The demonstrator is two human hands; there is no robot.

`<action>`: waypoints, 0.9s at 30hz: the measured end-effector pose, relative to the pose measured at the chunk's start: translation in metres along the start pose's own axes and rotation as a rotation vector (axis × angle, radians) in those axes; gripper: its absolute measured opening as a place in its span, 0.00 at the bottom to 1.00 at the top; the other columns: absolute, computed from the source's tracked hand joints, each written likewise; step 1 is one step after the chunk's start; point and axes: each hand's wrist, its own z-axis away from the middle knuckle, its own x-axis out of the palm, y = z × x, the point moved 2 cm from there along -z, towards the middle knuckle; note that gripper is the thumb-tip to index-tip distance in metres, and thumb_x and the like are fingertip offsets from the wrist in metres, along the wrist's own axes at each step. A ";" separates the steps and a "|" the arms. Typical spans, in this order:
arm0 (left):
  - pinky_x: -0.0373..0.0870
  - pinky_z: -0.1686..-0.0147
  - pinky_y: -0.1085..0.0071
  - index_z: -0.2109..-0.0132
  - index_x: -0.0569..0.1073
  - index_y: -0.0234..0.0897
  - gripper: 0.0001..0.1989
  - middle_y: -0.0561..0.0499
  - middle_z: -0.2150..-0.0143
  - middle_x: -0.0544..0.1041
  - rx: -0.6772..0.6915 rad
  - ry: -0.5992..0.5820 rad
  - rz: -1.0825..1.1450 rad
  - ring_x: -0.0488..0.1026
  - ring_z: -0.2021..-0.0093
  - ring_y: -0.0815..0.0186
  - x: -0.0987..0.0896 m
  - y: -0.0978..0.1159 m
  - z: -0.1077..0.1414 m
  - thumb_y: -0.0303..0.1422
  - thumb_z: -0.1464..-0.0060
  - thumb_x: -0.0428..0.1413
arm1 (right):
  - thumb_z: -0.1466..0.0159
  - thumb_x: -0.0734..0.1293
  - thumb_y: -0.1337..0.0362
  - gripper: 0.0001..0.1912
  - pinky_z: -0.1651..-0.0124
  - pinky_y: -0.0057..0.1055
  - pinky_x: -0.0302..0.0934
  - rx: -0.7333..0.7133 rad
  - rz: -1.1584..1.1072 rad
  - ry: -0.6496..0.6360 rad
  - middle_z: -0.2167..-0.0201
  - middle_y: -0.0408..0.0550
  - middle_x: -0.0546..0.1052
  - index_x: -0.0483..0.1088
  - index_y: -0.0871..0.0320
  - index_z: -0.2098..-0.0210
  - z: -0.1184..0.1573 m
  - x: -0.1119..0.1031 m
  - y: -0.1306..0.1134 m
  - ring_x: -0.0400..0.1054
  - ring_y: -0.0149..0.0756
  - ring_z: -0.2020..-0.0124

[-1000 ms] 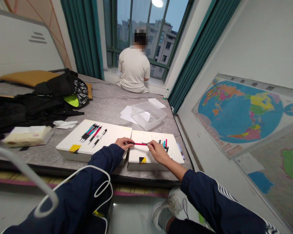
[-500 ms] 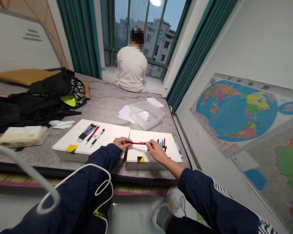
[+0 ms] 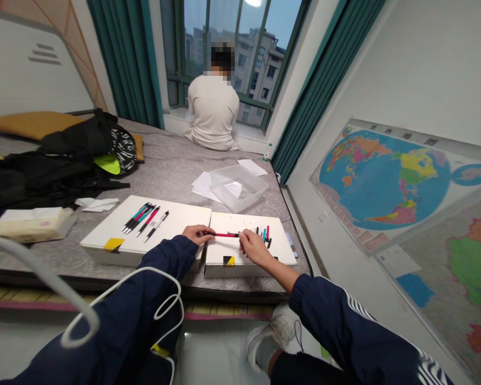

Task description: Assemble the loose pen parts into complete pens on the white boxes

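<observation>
A red pen with a black grip (image 3: 226, 235) is stretched level between my hands, over the right white box (image 3: 216, 258). My left hand (image 3: 198, 234) pinches its left, black end. At its other end, my right hand (image 3: 251, 246) grips with thumb and fingers. Several pen parts in teal, red and black (image 3: 266, 234) lie on the right box, partly behind my right hand. On the left white box (image 3: 184, 214) rests a row of several pens (image 3: 140, 218), with a white pen (image 3: 156, 226) at its right end.
A clear plastic bin (image 3: 240, 195) and white papers (image 3: 203, 186) lie beyond the boxes on the bed. A tissue pack (image 3: 34, 224) and black bags (image 3: 44, 166) are at left. A person (image 3: 213, 109) sits by the window. A white cable (image 3: 144, 270) loops over my left sleeve.
The view has shifted slightly, so everything sits a little further left. Both hands keep hold of the red pen in nearly the same pose.
</observation>
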 end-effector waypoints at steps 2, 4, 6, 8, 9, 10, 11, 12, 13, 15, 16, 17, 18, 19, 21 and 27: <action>0.62 0.78 0.75 0.66 0.81 0.37 0.13 0.50 0.72 0.79 0.002 0.000 0.001 0.68 0.77 0.70 0.000 0.001 0.000 0.41 0.57 0.62 | 0.30 0.52 0.55 0.22 0.69 0.25 0.58 0.010 0.033 -0.008 0.81 0.42 0.71 0.63 0.58 0.75 -0.001 0.000 -0.001 0.67 0.29 0.78; 0.62 0.79 0.75 0.66 0.80 0.37 0.14 0.50 0.72 0.79 -0.004 -0.003 0.002 0.67 0.77 0.71 0.000 0.002 0.000 0.41 0.58 0.62 | 0.30 0.51 0.54 0.23 0.68 0.25 0.58 0.018 0.053 -0.011 0.82 0.42 0.70 0.63 0.58 0.76 -0.001 0.000 -0.001 0.67 0.30 0.77; 0.62 0.79 0.75 0.65 0.80 0.37 0.14 0.50 0.72 0.79 -0.012 -0.009 0.003 0.67 0.78 0.71 0.000 0.002 0.000 0.41 0.58 0.62 | 0.30 0.52 0.54 0.21 0.67 0.25 0.57 0.007 0.066 0.002 0.81 0.42 0.71 0.64 0.58 0.73 0.000 0.000 -0.001 0.68 0.31 0.75; 0.62 0.79 0.75 0.65 0.80 0.37 0.14 0.50 0.71 0.80 -0.014 -0.014 0.007 0.68 0.77 0.71 0.000 0.002 0.000 0.41 0.57 0.62 | 0.30 0.54 0.56 0.17 0.67 0.25 0.57 -0.018 0.075 0.023 0.78 0.42 0.72 0.64 0.57 0.69 0.001 0.000 -0.001 0.68 0.31 0.74; 0.62 0.79 0.75 0.65 0.80 0.37 0.14 0.50 0.71 0.80 -0.014 -0.016 0.010 0.68 0.77 0.71 0.001 0.001 0.000 0.41 0.57 0.62 | 0.30 0.54 0.57 0.15 0.66 0.25 0.56 -0.030 0.079 0.029 0.77 0.41 0.73 0.64 0.57 0.68 0.001 0.000 -0.001 0.68 0.31 0.73; 0.62 0.78 0.75 0.65 0.80 0.37 0.14 0.50 0.71 0.80 -0.012 -0.018 0.014 0.68 0.77 0.71 0.001 0.001 0.000 0.41 0.57 0.62 | 0.31 0.54 0.58 0.14 0.66 0.25 0.56 -0.038 0.084 0.032 0.77 0.42 0.73 0.64 0.57 0.68 0.001 0.000 0.000 0.68 0.31 0.73; 0.62 0.78 0.75 0.65 0.81 0.36 0.14 0.50 0.71 0.80 -0.010 -0.019 0.018 0.68 0.77 0.71 0.001 0.000 0.000 0.41 0.57 0.62 | 0.31 0.54 0.58 0.14 0.66 0.25 0.56 -0.041 0.087 0.034 0.77 0.42 0.73 0.64 0.57 0.68 0.001 0.000 0.000 0.68 0.31 0.73; 0.62 0.78 0.74 0.64 0.81 0.36 0.14 0.49 0.71 0.79 -0.008 -0.021 0.019 0.68 0.77 0.71 0.001 -0.001 0.000 0.41 0.57 0.62 | 0.31 0.54 0.59 0.15 0.66 0.26 0.56 -0.038 0.091 0.039 0.78 0.42 0.72 0.64 0.57 0.69 0.001 0.001 0.001 0.68 0.31 0.73; 0.61 0.78 0.74 0.64 0.81 0.36 0.15 0.49 0.71 0.79 -0.008 -0.023 0.019 0.67 0.77 0.71 0.001 -0.002 0.000 0.41 0.57 0.62 | 0.31 0.54 0.59 0.15 0.66 0.26 0.56 -0.032 0.094 0.045 0.78 0.43 0.72 0.65 0.58 0.70 0.000 0.002 0.002 0.68 0.31 0.73; 0.61 0.78 0.74 0.64 0.81 0.36 0.15 0.49 0.72 0.79 -0.006 -0.029 0.014 0.67 0.77 0.71 0.001 -0.003 0.000 0.41 0.57 0.62 | 0.31 0.54 0.59 0.16 0.66 0.26 0.57 -0.011 0.090 0.057 0.79 0.43 0.72 0.65 0.58 0.70 -0.001 0.003 0.005 0.67 0.32 0.73; 0.61 0.78 0.74 0.64 0.81 0.36 0.15 0.49 0.72 0.79 -0.007 -0.030 0.008 0.67 0.77 0.71 0.001 -0.003 0.000 0.41 0.56 0.62 | 0.31 0.54 0.59 0.16 0.66 0.26 0.57 0.006 0.076 0.055 0.79 0.43 0.71 0.65 0.58 0.71 -0.002 0.004 0.006 0.67 0.31 0.74; 0.60 0.79 0.74 0.64 0.81 0.36 0.15 0.49 0.72 0.79 -0.011 -0.030 0.002 0.67 0.78 0.71 0.002 -0.004 0.000 0.42 0.56 0.62 | 0.31 0.54 0.59 0.16 0.67 0.26 0.58 0.027 0.051 0.047 0.79 0.43 0.71 0.65 0.58 0.71 -0.002 0.005 0.007 0.67 0.31 0.75; 0.60 0.79 0.75 0.64 0.81 0.36 0.15 0.49 0.72 0.79 -0.015 -0.029 -0.001 0.66 0.78 0.71 0.002 -0.004 0.000 0.42 0.56 0.62 | 0.31 0.54 0.58 0.16 0.69 0.26 0.58 0.051 0.011 0.030 0.80 0.42 0.71 0.64 0.58 0.71 -0.002 0.006 0.008 0.66 0.30 0.76; 0.60 0.79 0.75 0.63 0.81 0.36 0.16 0.50 0.72 0.79 -0.019 -0.027 -0.003 0.66 0.78 0.71 0.002 -0.004 0.001 0.43 0.56 0.62 | 0.31 0.54 0.57 0.16 0.71 0.25 0.58 0.072 -0.045 0.007 0.80 0.42 0.71 0.64 0.58 0.71 -0.003 0.006 0.008 0.66 0.30 0.77; 0.60 0.79 0.74 0.63 0.80 0.37 0.17 0.50 0.73 0.79 -0.028 -0.025 0.002 0.65 0.79 0.72 0.002 -0.004 0.001 0.44 0.56 0.61 | 0.31 0.54 0.55 0.17 0.76 0.23 0.58 0.098 -0.192 -0.057 0.79 0.41 0.70 0.63 0.58 0.71 -0.003 0.007 0.008 0.64 0.28 0.80; 0.67 0.69 0.71 0.66 0.81 0.42 0.12 0.49 0.71 0.78 0.044 -0.090 -0.022 0.71 0.70 0.65 0.001 -0.005 0.000 0.43 0.58 0.63 | 0.36 0.62 0.51 0.15 0.80 0.20 0.61 0.152 -0.546 -0.297 0.74 0.43 0.73 0.64 0.58 0.68 -0.002 0.006 -0.002 0.66 0.26 0.79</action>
